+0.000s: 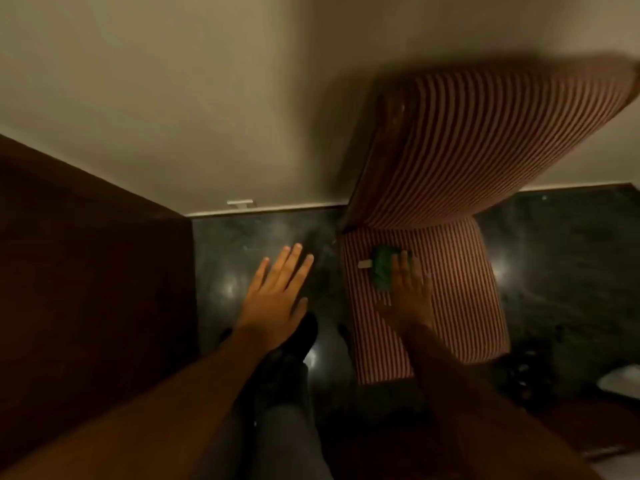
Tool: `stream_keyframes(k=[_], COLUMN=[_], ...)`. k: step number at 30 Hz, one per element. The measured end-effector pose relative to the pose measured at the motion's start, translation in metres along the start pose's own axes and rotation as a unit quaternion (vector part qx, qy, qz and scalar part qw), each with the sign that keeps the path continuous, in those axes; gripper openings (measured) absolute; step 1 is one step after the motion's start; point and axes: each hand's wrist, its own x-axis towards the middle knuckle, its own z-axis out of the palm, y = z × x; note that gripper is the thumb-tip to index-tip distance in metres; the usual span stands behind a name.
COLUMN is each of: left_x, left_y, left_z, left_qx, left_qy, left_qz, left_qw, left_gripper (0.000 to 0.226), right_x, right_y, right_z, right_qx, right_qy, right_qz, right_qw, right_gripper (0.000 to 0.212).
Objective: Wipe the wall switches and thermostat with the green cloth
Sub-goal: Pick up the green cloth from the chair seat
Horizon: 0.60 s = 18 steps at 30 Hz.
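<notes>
The green cloth (382, 270) lies folded on the seat of a red-and-white striped chair (460, 271) that stands against the wall. My right hand (412, 292) rests flat on the seat with its fingers stretched out. Its index finger touches the cloth's right edge, and the cloth sits in the gap between thumb and fingers, with no grip showing. My left hand (277, 292) hovers over the dark floor left of the chair, fingers spread and holding nothing. No wall switch or thermostat is in view. The picture is dim and blurred.
A dark wooden panel (86, 271) fills the left side. The beige wall (207, 98) meets a glossy dark stone floor (554, 271); a small white fitting (239, 203) sits at the skirting. A small white tag (364, 264) lies beside the cloth. My dark shoes (298, 341) are below.
</notes>
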Motion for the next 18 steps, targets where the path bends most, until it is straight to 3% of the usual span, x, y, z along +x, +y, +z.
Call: stream_keyframes(k=[6,10,14,18], left_x=[0.014,0.005,-0.005,-0.014], left_y=[-0.012,-0.023,-0.033,-0.042], left_z=[0.037,0.05,0.055,0.043], left_qx=[0.035,0.045,0.059,0.075], left_qy=[-0.054,-0.084,-0.124,-0.13], left_qz=[0.025,0.032,0.007,-0.006], left_qw=[0.998,0.995,0.991,0.989], left_gripper=[0.08,0.081,0.086,0.088], right_x=[0.07,0.096,0.099,0.084], right_y=[0.014,0.016,0.015,0.011], right_z=[0.027,0.033,0.032,0.02], right_qx=[-0.033,-0.022,0.014,0.066], right_qy=[-0.006,-0.026,-0.003,0.011], right_qz=[-0.046,-0.055,-0.052,-0.065], right_qw=[0.998,0.998,0.999,0.996], right_gripper=[0.104,0.115,0.094,0.086])
